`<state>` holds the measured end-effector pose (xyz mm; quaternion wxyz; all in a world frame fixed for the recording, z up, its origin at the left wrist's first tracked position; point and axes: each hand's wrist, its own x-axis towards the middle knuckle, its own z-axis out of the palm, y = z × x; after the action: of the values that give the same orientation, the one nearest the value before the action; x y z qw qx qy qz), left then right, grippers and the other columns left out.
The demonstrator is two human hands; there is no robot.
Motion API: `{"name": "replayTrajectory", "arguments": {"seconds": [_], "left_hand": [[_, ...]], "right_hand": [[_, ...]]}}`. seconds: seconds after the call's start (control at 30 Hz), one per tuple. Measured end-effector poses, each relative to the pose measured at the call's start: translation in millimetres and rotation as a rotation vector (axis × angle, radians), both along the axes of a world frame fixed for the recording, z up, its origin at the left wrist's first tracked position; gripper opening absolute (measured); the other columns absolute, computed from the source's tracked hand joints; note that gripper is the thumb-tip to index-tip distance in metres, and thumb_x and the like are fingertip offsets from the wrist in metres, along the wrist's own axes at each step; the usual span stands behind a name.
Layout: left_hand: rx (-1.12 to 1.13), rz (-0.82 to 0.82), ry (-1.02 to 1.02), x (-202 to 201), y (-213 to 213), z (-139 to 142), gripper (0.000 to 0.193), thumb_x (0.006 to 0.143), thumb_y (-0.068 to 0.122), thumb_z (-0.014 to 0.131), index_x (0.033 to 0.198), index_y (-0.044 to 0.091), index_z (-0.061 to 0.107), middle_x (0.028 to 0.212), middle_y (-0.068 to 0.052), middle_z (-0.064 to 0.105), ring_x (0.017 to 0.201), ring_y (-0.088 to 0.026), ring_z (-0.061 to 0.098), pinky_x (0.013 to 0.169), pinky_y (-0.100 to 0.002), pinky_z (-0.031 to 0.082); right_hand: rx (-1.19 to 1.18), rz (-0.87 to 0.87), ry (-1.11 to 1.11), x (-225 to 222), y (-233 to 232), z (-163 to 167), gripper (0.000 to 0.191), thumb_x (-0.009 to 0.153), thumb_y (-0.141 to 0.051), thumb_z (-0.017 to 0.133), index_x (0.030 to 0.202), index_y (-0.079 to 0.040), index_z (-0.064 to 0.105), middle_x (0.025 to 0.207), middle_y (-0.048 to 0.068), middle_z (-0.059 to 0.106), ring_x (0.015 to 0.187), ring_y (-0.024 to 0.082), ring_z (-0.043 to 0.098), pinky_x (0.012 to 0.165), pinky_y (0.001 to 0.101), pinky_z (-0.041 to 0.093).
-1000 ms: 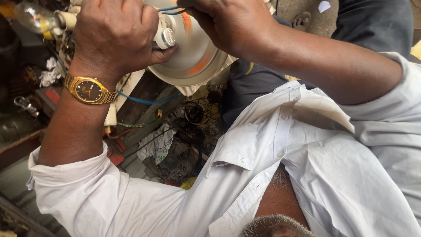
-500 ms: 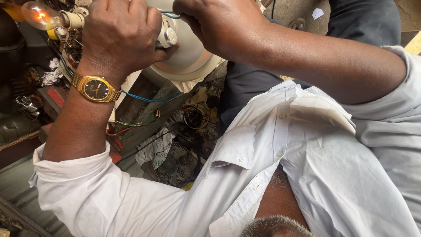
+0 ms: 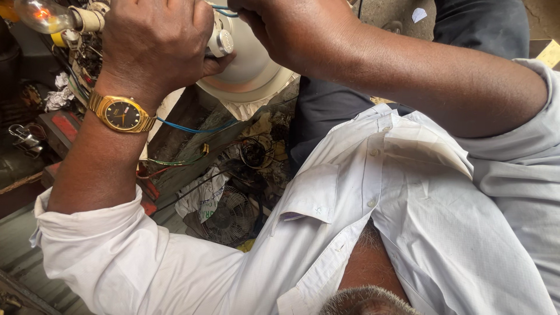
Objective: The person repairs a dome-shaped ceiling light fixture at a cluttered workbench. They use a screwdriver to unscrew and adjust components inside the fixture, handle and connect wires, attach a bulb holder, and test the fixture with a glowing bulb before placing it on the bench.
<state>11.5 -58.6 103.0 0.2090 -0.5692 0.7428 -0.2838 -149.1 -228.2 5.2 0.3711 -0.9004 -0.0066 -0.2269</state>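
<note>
Head view, looking down over the chest; both arms raised toward the top of frame.

Left hand [image 3: 154, 46]: closed in a fist round the small white cylindrical fitting [image 3: 220, 41] at the neck of a white dome-shaped lamp shade [image 3: 251, 67]. Thumb tucked beneath the fitting, touching the shade. Gold wristwatch [image 3: 121, 114] with dark dial on this wrist; white shirt sleeve [image 3: 111, 251] pushed up the forearm.

Right hand [image 3: 291, 29]: curled shut at the top of the shade, just right of the fitting, fingertips out of sight behind the knuckles. Cannot tell what, if anything, it pinches. A thin blue wire [image 3: 224, 10] runs from the fitting toward it.

Shade sits at top centre, between the two hands, held up in the air.

Far left, top corner: lit clear bulb [image 3: 42, 14] in a pale holder, filament glowing orange. Blue wire [image 3: 186, 128] trails below the left wrist. Lower down, below the shade: small fan with round wire guard [image 3: 230, 219] among tangled cables and clutter. Padlock [image 3: 23, 140] at left edge.
</note>
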Motion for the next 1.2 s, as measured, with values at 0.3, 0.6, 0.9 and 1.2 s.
{"name": "replayTrajectory", "arguments": {"seconds": [0.3,0.6,0.9,1.2], "left_hand": [[-0.001,0.019,-0.011,-2.4,1.4,0.4,0.059,0.089,0.074,0.063,0.081,0.016,0.057,0.077,0.004,0.053,0.071,-0.009,0.055,0.067,-0.028,0.042],[0.024,0.024,0.028,-3.7,1.5,1.5,0.058,0.080,0.072,0.071,0.080,0.015,0.058,0.080,0.003,0.054,0.076,-0.012,0.058,0.071,-0.031,0.042],[0.004,0.012,0.020,-5.3,2.2,-2.9,0.057,0.088,0.070,0.068,0.081,0.014,0.056,0.079,0.003,0.054,0.073,-0.011,0.056,0.069,-0.028,0.042],[0.036,0.024,0.036,-7.1,0.8,-2.8,0.066,0.082,0.078,0.071,0.078,0.014,0.057,0.077,0.003,0.053,0.073,-0.011,0.056,0.071,-0.030,0.043]], "right_hand": [[-0.009,0.010,-0.005,-0.7,-0.3,-0.8,0.009,0.108,-0.013,0.068,0.109,-0.007,0.075,0.086,0.012,0.073,0.071,0.026,0.071,0.059,0.0379,0.055],[-0.004,0.012,0.024,-0.3,-0.3,-1.0,0.011,0.108,-0.015,0.068,0.107,-0.007,0.075,0.084,0.012,0.073,0.070,0.026,0.071,0.058,0.0384,0.055],[-0.064,-0.008,0.031,-4.9,-0.1,-3.3,0.011,0.108,-0.015,0.068,0.108,-0.008,0.076,0.084,0.011,0.073,0.068,0.026,0.071,0.056,0.0378,0.055],[-0.058,-0.012,0.032,-6.6,-0.2,-3.7,0.011,0.108,-0.016,0.068,0.107,-0.007,0.076,0.083,0.012,0.072,0.068,0.026,0.071,0.055,0.0382,0.055]]}}
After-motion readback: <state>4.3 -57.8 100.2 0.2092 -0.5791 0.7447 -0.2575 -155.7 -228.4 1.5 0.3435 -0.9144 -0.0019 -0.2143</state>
